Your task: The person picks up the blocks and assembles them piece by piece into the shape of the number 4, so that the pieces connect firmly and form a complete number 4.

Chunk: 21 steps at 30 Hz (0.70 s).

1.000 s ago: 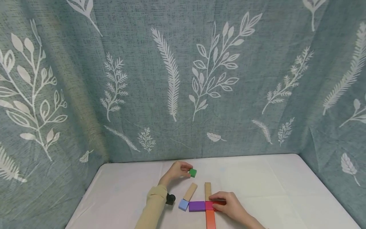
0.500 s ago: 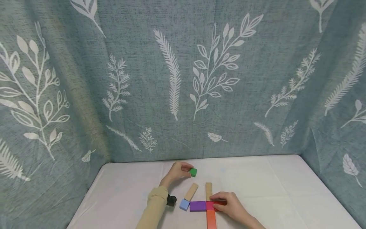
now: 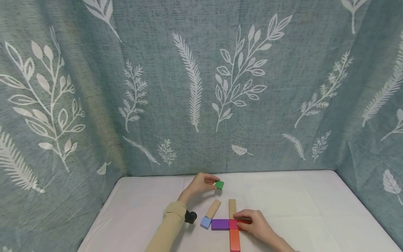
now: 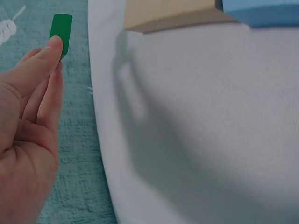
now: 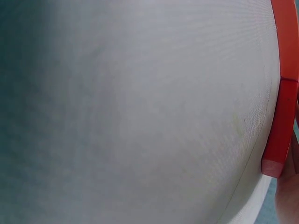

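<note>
My left hand point(image 3: 199, 183) pinches a small green block point(image 3: 219, 185) between thumb and fingers at the far side of the table. In the left wrist view the green block point(image 4: 61, 30) sticks up past the thumb tip. My right hand point(image 3: 258, 225) holds a red block point(image 3: 248, 221) on the table, its fingers partly covering it. That red block point(image 5: 279, 130) lies end to end with an orange one in the right wrist view. A pinkish-red square block point(image 3: 232, 224) forms the centre of a cross, with purple point(image 3: 220, 224), orange point(image 3: 234, 239) and wooden point(image 3: 232, 209) blocks around it.
Left of the cross, a slanted plain wooden block point(image 3: 213, 209) meets a light blue block point(image 3: 206, 222). A black device point(image 3: 190, 217) sits at the left wrist. A white cloth covers the table point(image 3: 296, 203), and a leaf-patterned curtain point(image 3: 151, 105) hangs behind it.
My left hand has moved slightly up and right with the green block pinched. The head view has shifted a little. My right hand keeps its place at the red block.
</note>
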Available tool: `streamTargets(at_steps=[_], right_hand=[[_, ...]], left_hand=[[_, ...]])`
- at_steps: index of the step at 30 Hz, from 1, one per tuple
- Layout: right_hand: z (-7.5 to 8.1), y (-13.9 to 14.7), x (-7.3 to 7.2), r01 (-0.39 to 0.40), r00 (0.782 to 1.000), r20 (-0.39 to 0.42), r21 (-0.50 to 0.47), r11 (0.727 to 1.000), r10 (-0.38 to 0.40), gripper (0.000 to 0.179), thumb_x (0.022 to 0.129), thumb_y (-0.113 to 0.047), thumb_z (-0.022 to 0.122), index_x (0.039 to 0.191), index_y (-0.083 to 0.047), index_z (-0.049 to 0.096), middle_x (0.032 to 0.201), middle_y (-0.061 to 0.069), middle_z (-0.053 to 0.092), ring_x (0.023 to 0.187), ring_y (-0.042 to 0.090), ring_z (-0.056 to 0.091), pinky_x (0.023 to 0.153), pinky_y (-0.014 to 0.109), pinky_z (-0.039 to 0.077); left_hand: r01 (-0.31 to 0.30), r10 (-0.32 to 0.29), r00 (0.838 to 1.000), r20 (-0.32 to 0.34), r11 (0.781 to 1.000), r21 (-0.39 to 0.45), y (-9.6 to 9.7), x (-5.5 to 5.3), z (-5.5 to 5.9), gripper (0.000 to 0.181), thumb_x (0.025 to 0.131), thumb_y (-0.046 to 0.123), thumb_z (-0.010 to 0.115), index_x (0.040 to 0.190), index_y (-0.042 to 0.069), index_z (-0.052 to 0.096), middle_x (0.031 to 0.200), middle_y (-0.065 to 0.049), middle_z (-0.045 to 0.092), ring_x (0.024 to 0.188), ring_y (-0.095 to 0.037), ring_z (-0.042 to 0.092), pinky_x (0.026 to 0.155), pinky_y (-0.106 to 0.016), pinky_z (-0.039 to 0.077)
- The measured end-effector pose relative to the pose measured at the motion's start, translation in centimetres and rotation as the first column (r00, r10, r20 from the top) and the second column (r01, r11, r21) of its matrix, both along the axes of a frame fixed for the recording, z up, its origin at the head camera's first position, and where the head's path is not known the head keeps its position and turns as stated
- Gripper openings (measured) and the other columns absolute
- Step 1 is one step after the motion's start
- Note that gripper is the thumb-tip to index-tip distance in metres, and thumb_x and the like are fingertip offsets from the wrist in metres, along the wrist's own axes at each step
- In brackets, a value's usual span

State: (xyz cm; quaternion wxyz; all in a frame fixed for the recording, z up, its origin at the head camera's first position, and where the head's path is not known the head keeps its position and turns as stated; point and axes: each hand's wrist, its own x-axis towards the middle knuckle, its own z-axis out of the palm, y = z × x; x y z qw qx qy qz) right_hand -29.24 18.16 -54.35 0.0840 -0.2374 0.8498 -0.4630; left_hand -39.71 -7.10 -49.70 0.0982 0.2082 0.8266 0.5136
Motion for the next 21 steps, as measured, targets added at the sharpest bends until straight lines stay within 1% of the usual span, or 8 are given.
streamTargets(at_steps=[6,10,13,17,21], right_hand=[[-0.1,0.0,0.0,0.004,1.0,-0.012,0.003,1.0,-0.004,0.024,0.084,-0.016,0.071,0.108,-0.01,0.071,0.105,0.003,0.072,0.1,0.02,0.066,0.084,0.032,0.057],[-0.2,0.1,0.0,0.009,1.0,-0.018,0.001,1.0,-0.009,0.024,0.084,-0.016,0.07,0.108,-0.01,0.071,0.105,0.003,0.072,0.099,0.018,0.067,0.084,0.03,0.057],[-0.3,0.1,0.0,0.007,1.0,-0.028,0.001,1.0,-0.007,0.024,0.085,-0.016,0.07,0.108,-0.009,0.071,0.105,0.003,0.072,0.099,0.016,0.067,0.083,0.029,0.057],[-0.4,0.1,0.0,0.001,0.999,-0.037,-0.001,1.0,-0.001,0.024,0.085,-0.016,0.07,0.107,-0.009,0.071,0.105,0.003,0.072,0.099,0.015,0.067,0.083,0.028,0.057],[-0.4,0.0,0.1,0.002,1.0,-0.029,-0.008,1.0,-0.002,0.024,0.084,-0.016,0.07,0.107,-0.009,0.071,0.105,0.004,0.072,0.099,0.016,0.067,0.083,0.03,0.058]], left_hand=[[0.069,-0.069,0.997,-0.025,0.997,-0.026,0.5,0.4,0.8,0.031,0.081,-0.003,0.069,0.112,-0.004,0.066,0.114,-0.022,0.067,0.11,-0.032,0.064,0.09,-0.024,0.054],[0.094,-0.094,0.995,-0.015,0.995,-0.032,0.9,0.5,0.9,0.03,0.082,-0.004,0.068,0.112,-0.005,0.066,0.114,-0.022,0.066,0.11,-0.033,0.063,0.091,-0.025,0.054],[0.087,-0.087,0.996,0.005,0.995,-0.04,1.0,0.5,0.7,0.03,0.082,-0.004,0.068,0.111,-0.004,0.067,0.114,-0.022,0.067,0.11,-0.032,0.063,0.091,-0.026,0.054],[0.079,-0.078,0.997,0.012,0.995,-0.068,0.9,0.5,0.0,0.029,0.081,-0.004,0.069,0.11,-0.004,0.068,0.113,-0.021,0.067,0.109,-0.031,0.064,0.09,-0.026,0.055],[0.102,-0.102,0.995,-0.001,0.99,-0.093,0.8,0.6,-0.6,0.028,0.082,-0.004,0.068,0.109,-0.005,0.067,0.112,-0.021,0.067,0.106,-0.032,0.065,0.089,-0.026,0.055]])
